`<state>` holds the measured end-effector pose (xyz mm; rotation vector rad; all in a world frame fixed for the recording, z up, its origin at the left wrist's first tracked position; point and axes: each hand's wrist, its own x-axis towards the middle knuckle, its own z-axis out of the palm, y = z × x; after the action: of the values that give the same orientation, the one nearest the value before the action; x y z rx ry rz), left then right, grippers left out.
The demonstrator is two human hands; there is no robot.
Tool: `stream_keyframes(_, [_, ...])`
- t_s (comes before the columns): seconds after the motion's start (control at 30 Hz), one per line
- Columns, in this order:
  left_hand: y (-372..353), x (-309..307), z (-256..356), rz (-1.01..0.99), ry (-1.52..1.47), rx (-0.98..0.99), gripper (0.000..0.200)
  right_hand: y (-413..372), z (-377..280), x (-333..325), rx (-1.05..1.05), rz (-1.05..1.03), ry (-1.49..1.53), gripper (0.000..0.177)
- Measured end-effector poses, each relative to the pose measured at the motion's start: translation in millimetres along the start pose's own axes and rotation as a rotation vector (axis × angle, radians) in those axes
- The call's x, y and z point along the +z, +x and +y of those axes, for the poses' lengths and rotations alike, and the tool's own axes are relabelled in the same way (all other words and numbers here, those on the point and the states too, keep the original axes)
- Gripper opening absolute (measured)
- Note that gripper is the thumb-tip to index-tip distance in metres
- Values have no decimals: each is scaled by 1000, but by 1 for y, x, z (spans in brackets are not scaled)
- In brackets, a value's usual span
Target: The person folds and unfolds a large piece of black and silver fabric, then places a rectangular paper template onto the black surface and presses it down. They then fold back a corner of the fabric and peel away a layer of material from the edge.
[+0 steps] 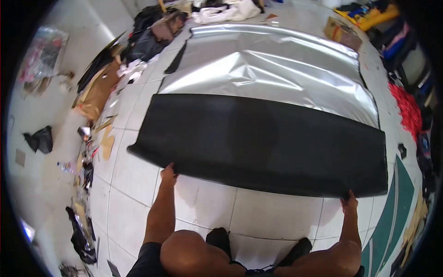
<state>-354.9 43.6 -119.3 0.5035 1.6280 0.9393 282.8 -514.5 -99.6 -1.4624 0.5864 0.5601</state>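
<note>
Pinching the near edge of the black sheet, your left hand and right hand sit well apart, likely to spread it flat over the silver sheet. Both hands' fingers are closed on that edge.

Matte black rectangular fabric sheet (uniform tone), frame centre; silver foil sheet, upper centre; white grid-lined tiled floor.

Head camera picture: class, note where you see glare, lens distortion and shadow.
Head view: glare streaks the crinkled silver foil sheet; fisheye bends the white floor tiles and the long black matte sheet, with dark corners; shadow lies under that sheet's near edge, by the left hand and right hand.
</note>
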Motion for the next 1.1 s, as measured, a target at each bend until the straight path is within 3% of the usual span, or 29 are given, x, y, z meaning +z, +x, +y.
stream_keyframes(0.1, [-37, -2, 5, 4, -175, -25, 36, 22, 5, -24, -36, 45, 26, 30])
stream_keyframes(0.2, [-52, -44, -26, -53, -254, 3, 41, 4, 4, -56, -33, 167, -97, 28])
stream_keyframes(0.27, [-78, -70, -31, -108, -427, 39, 43, 9, 12, -99, 2, 140, -105, 25])
stream_keyframes(0.33, [-68, -113, -36, -17, -322, 138, 42, 27, 27, -146, 16, 117, -145, 22])
stream_keyframes(0.4, [-27, -168, -40, 7, -366, 65, 41, 0, 11, -157, 63, 134, -256, 22])
stream_keyframes(0.43, [-30, -173, -26, 69, -330, 77, 41, -18, 7, -149, 29, 271, -338, 22])
stream_keyframes(0.53, [-19, -197, 3, 136, -279, 99, 43, -8, -6, -155, 195, 347, -506, 28])
stream_keyframes(0.63, [13, -224, 15, 140, -240, 63, 46, -42, -28, -115, 126, 446, -1011, 40])
stream_keyframes(0.67, [12, -223, 22, 184, -188, 78, 46, 13, -35, -155, -258, 53, -1777, 52])
stream_keyframes(0.7, [21, -231, 23, 198, -167, 100, 45, 14, -44, -143, -1021, 43, -2491, 64])
stream_keyframes(0.73, [31, -237, 26, 209, -145, 121, 45, 22, -64, -125, -506, 328, -2268, 69])
stream_keyframes(0.77, [38, -244, 26, 197, -120, 161, 45, -6, -78, -81, -690, 192, -1984, 66])
stream_keyframes(0.8, [40, -249, 30, 185, -90, 198, 45, 9, -93, -56, -814, 0, -1997, 67])
stream_keyframes(0.83, [39, -253, 33, 144, -74, 197, 44, -55, -101, 33, -663, -117, -2106, 60])
stream_keyframes(0.9, [42, -259, 39, 106, -8, 226, 43, -81, -98, 118, -911, -390, -2032, 48])
stream_keyframes(0.97, [26, -245, 48, 184, 66, 298, 42, -109, -88, 209, -965, -510, -2116, 48])
stream_keyframes(1.07, [38, -254, 46, 172, 157, 334, 42, -79, -57, 285, -1457, -554, -1863, 44])
stream_keyframes(1.1, [36, -256, 51, 124, 225, 298, 42, -71, -56, 300, -1472, -572, -1863, 42])
